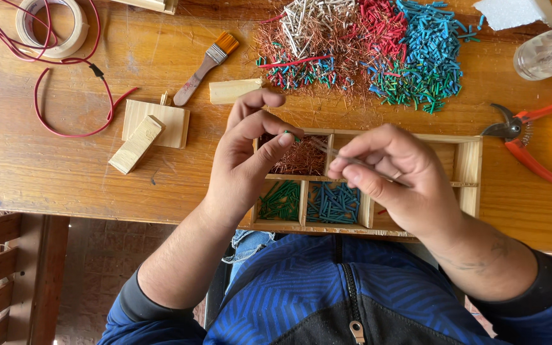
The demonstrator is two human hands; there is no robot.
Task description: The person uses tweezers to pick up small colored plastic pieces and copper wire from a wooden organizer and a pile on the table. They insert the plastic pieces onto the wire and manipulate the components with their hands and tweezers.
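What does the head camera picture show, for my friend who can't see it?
Two hands work over a wooden sorting tray: the left hand pinches a small green wire piece, and the right hand holds thin metal tweezers. The tray holds copper strands, green and blue pieces; a mixed colourful pile lies beyond.

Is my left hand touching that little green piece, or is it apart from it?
Touching. The head view shows the left hand pinching the green piece between thumb and forefinger, over the wooden tray; no gap shows between fingertips and piece.
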